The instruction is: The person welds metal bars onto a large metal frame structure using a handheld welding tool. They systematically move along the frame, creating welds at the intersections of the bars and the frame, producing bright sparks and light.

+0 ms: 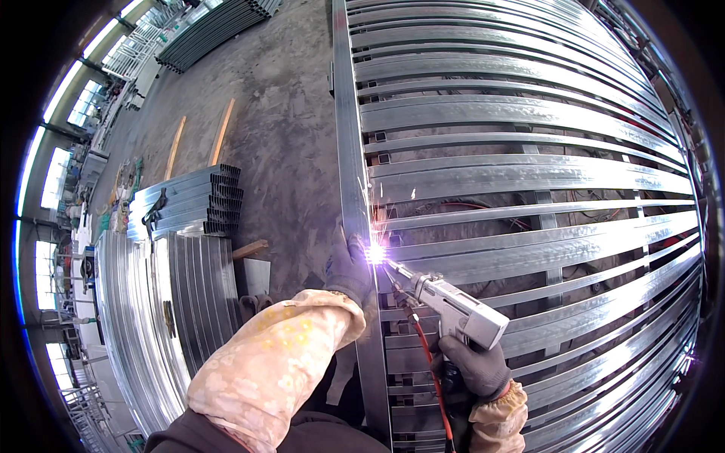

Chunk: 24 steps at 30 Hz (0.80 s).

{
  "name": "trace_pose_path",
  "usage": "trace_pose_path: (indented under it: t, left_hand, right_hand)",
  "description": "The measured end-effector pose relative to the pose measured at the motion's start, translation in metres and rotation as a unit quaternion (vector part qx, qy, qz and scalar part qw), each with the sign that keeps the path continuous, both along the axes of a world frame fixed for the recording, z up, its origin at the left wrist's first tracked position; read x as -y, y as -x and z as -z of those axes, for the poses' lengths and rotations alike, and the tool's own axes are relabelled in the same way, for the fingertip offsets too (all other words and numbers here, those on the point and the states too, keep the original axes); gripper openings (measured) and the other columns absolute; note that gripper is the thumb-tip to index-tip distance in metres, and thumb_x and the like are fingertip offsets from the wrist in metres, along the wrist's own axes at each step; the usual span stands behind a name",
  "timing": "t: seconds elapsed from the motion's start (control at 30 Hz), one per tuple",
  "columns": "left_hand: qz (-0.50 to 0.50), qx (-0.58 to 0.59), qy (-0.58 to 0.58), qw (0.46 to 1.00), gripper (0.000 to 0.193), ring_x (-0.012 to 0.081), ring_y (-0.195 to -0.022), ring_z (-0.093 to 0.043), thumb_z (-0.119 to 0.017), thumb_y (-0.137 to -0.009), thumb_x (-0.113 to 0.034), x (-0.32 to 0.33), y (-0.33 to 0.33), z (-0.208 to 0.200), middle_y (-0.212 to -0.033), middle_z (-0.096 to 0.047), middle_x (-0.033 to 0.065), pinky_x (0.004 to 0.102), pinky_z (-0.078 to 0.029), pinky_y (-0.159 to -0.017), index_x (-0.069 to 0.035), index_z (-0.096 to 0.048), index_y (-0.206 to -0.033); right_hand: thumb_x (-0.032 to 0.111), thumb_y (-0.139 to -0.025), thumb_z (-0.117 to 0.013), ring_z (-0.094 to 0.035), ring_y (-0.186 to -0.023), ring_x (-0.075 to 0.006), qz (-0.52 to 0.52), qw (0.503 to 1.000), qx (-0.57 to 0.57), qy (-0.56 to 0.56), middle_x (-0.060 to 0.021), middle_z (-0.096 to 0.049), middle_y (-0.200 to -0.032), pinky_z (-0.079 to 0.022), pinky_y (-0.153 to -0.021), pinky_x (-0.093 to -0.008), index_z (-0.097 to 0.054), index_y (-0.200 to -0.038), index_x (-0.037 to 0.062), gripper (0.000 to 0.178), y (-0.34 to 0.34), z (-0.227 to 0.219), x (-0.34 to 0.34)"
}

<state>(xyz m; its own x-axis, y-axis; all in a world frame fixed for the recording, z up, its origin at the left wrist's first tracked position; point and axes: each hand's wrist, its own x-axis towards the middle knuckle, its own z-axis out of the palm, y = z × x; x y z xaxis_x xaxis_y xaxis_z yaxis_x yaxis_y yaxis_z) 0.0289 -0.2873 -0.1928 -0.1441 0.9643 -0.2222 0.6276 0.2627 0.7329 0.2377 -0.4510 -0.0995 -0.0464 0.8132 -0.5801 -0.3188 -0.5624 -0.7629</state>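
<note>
A white hand-held welding gun (464,309) is in my gloved right hand (477,366), its grip inside my closed fingers. Its nozzle points left and forward at a bright weld spot (375,254), where sparks fly up. That spot lies on the inner edge of a long metal tube (349,128), at the joint with the crosswise metal bars (483,253). Just left of the glare, my gloved left hand (349,266) holds the side of the same tube; glare partly washes out its fingers. A red hose (424,351) runs down beside the gun.
Stacked metal profiles (185,200) lie on the floor at left, beside longer sheet-like profiles (143,317). Two wooden strips (223,132) rest beyond them. Another profile stack (215,34) is at far left. Cables (521,223) run beneath the bars. More light glows at the right edge.
</note>
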Motion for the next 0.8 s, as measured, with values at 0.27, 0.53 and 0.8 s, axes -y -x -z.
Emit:
trace_pose_path:
  t: [0.27,0.53,0.8]
  left_hand:
    - [-0.018,-0.048,0.023,0.998,0.051,0.0428,-0.127,-0.055,-0.039,-0.107,-0.039,0.0,-0.004,-0.005,-0.134,-0.059,0.0255,0.0472,-0.042,-0.106,-0.008,-0.041,-0.147]
    - [-0.03,-0.031,0.015,0.999,0.051,0.0415,-0.126,-0.056,-0.042,-0.107,-0.04,0.003,-0.005,-0.002,-0.133,-0.061,0.024,0.045,-0.043,-0.105,-0.007,-0.045,-0.146]
    - [-0.014,-0.039,0.015,0.999,0.058,0.0454,-0.124,-0.057,-0.038,-0.107,-0.042,0.003,-0.003,-0.004,-0.135,-0.059,0.0284,0.0497,-0.044,-0.105,-0.006,-0.036,-0.152]
  right_hand:
    - [0.012,-0.092,-0.068,-0.07,-0.07,-0.0139,0.003,1.0,-0.011,-0.003,-0.0084,-0.07,-0.085,-0.055,-0.062,-0.0262,-0.061,-0.117,-0.0046,0.031,-0.001,0.006,0.006]
    - [0.012,-0.092,-0.068,-0.071,-0.071,-0.0149,0.017,1.0,-0.015,-0.007,-0.0086,-0.07,-0.086,-0.056,-0.062,-0.0265,-0.06,-0.119,-0.0047,0.032,0.001,0.0,0.008]
    - [0.012,-0.093,-0.068,-0.071,-0.072,-0.0153,0.014,1.0,-0.018,0.0,-0.0088,-0.071,-0.088,-0.056,-0.064,-0.0273,-0.059,-0.123,-0.0045,0.035,0.002,-0.001,0.012]
